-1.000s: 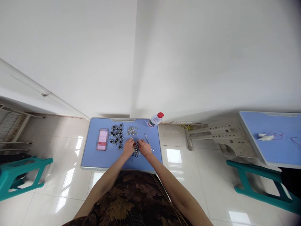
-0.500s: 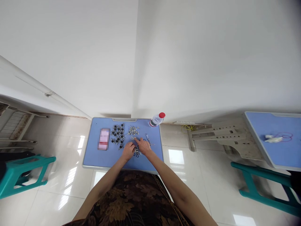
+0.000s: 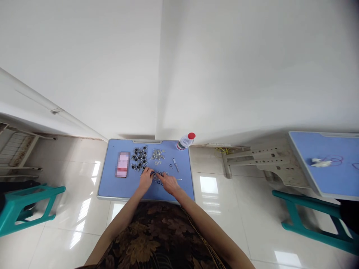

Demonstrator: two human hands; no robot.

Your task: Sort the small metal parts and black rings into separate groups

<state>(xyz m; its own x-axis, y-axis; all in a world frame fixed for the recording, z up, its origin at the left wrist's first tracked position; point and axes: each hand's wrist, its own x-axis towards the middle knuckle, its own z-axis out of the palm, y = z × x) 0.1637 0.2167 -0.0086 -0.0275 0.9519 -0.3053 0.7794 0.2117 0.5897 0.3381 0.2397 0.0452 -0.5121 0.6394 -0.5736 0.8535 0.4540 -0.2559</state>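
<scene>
Two hands, left hand [image 3: 146,178], right hand [image 3: 169,184], slant inward at black rings [image 3: 158,182], fingers narrow, grip unclear.

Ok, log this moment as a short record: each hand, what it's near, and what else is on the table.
Left hand: at the small black rings; any hold unclear
Right hand: fingers reaching toward the same rings; any hold unclear
Surface: blue table
Also on table: black-headed screws, silver screws, slim metal tool, plastic bottle with red cap, pixelated rectangle
</scene>
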